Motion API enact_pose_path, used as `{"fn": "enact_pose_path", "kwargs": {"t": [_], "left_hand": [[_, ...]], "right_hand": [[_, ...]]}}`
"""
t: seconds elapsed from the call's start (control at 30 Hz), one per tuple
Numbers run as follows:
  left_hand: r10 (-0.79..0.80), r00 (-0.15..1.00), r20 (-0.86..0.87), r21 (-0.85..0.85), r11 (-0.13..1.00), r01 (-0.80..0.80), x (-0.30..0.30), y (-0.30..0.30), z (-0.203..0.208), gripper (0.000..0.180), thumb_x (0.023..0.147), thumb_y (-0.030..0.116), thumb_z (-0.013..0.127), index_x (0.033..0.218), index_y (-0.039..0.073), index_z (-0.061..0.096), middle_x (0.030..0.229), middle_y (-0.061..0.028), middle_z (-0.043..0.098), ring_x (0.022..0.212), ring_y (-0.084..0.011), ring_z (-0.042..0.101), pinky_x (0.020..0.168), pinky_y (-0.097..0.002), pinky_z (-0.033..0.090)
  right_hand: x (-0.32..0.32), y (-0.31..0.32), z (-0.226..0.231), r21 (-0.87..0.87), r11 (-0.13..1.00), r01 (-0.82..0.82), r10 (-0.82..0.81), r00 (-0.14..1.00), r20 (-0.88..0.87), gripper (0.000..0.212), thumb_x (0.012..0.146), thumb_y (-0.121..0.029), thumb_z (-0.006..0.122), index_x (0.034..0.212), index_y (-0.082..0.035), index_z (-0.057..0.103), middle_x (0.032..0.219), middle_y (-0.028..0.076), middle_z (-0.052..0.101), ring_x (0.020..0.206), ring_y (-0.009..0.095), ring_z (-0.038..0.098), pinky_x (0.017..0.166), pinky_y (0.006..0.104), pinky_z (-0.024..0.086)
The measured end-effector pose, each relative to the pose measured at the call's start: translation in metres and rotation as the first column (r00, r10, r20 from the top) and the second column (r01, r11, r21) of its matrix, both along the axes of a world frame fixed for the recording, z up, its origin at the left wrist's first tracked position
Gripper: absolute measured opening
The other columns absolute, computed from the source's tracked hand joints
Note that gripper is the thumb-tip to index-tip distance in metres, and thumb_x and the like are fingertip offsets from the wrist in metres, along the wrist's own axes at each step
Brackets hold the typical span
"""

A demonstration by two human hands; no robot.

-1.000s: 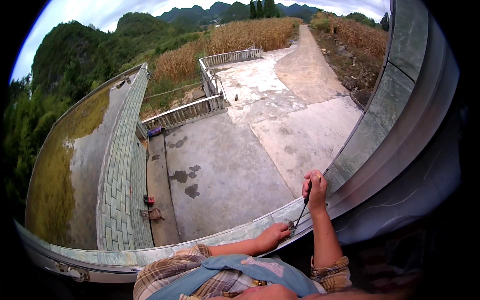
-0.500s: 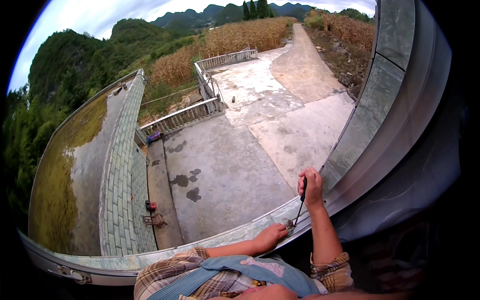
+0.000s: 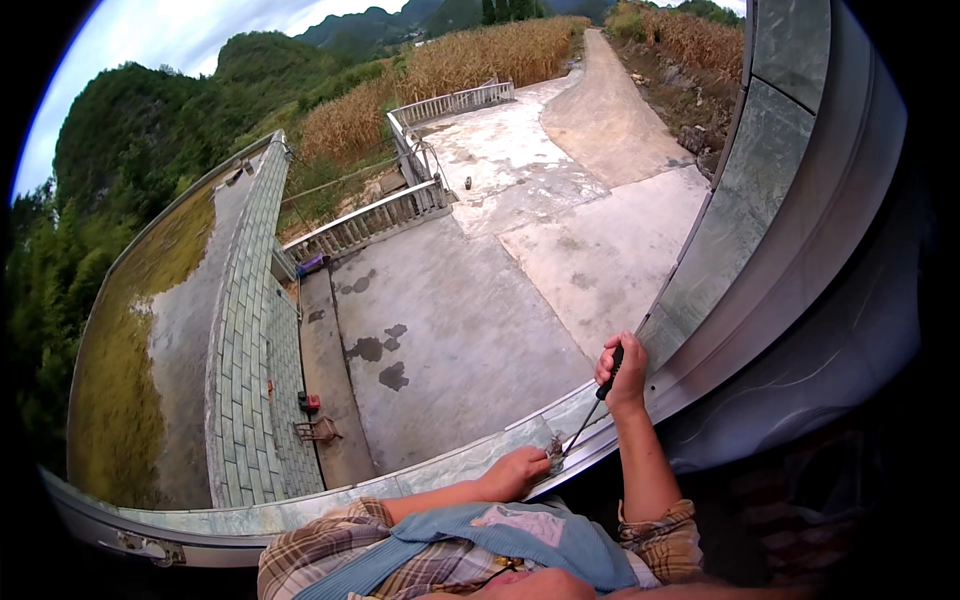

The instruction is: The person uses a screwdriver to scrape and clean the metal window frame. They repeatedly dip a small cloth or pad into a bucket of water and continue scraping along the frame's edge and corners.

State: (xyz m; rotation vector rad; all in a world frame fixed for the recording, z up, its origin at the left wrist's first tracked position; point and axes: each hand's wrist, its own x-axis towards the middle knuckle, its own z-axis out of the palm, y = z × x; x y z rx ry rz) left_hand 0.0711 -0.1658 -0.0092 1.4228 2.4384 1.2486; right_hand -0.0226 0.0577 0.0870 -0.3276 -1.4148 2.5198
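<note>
Screwdriver [image 3: 602, 392] slants more vs. before, tip further L along sill [image 3: 460, 460]; R hand [image 3: 626, 376] raised, fingers wrapped round handle; L hand [image 3: 516, 473] nr tip, can't tell finger grip.

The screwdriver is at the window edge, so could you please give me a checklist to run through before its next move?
1. Screwdriver held by its handle: ok, the right hand is closed around it.
2. Left hand well away from the tip: not ok, it is close beside it.
3. Grey lump firmly held by the left hand: cannot tell, too small.
4. Tip seated: cannot tell, contact is unclear.
5. Right sleeve off the screwdriver: ok, bunched near the elbow.
</note>
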Motion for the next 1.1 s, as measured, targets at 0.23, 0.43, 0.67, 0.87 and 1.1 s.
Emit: {"fn": "enact_pose_path", "kwargs": {"t": [0.23,0.43,0.67,0.87,1.1], "left_hand": [[0.009,1.0,-0.023,0.011,1.0,-0.009,0.0,0.001,0.004,0.011,0.081,0.005,0.064,0.08,0.003,0.053,0.08,-0.0144,0.053,0.079,-0.0364,0.057,0.068,-0.0458,0.047],[0.009,1.0,0.022,-0.074,0.997,-0.007,0.009,-0.021,0.006,0.01,0.083,0.008,0.064,0.084,0.003,0.055,0.085,-0.0156,0.054,0.087,-0.0377,0.058,0.072,-0.0461,0.049],[0.119,0.993,0.007,-0.004,0.993,-0.119,0.021,-0.029,0.006,0.013,0.076,0.002,0.066,0.077,0.005,0.053,0.077,-0.0123,0.053,0.077,-0.0341,0.058,0.066,-0.044,0.048],[0.199,0.98,0.008,-0.068,0.978,-0.198,0.03,-0.037,0.012,0.02,0.07,-0.004,0.07,0.086,0.006,0.063,0.088,-0.0114,0.062,0.086,-0.0331,0.062,0.073,-0.041,0.052],[0.261,0.965,-0.016,-0.033,0.965,-0.262,0.036,-0.038,0.01,0.024,0.067,-0.006,0.064,0.087,0.007,0.062,0.087,-0.0114,0.06,0.083,-0.0337,0.06,0.071,-0.0418,0.05]], "right_hand": [[0.015,0.0,0.008,0.06,0.998,-0.011,0.015,0.997,-0.075,0.033,0.099,-0.036,0.048,0.085,-0.007,0.048,0.057,0.002,0.041,0.043,0.012,0.039,0.041,0.0276,0.035],[0.027,-0.014,-0.002,-0.048,0.999,-0.02,0.018,0.999,-0.04,0.034,0.098,-0.039,0.048,0.086,-0.007,0.048,0.058,0.002,0.04,0.044,0.013,0.039,0.043,0.0288,0.036],[0.046,-0.028,0.004,-0.041,0.996,-0.081,0.075,0.986,-0.148,0.038,0.1,-0.042,0.048,0.088,-0.006,0.049,0.057,0.002,0.04,0.044,0.011,0.039,0.043,0.027,0.035],[0.061,-0.011,-0.008,-0.111,0.994,-0.01,-0.013,0.979,-0.202,0.037,0.1,-0.041,0.048,0.09,-0.006,0.051,0.058,0.002,0.041,0.048,0.012,0.041,0.046,0.0276,0.039],[0.065,0.006,0.011,0.432,0.901,-0.026,0.117,0.975,-0.186,0.018,0.095,-0.016,0.066,0.099,0.001,0.07,0.079,0.003,0.067,0.072,0.012,0.064,0.07,0.0254,0.052]]}}
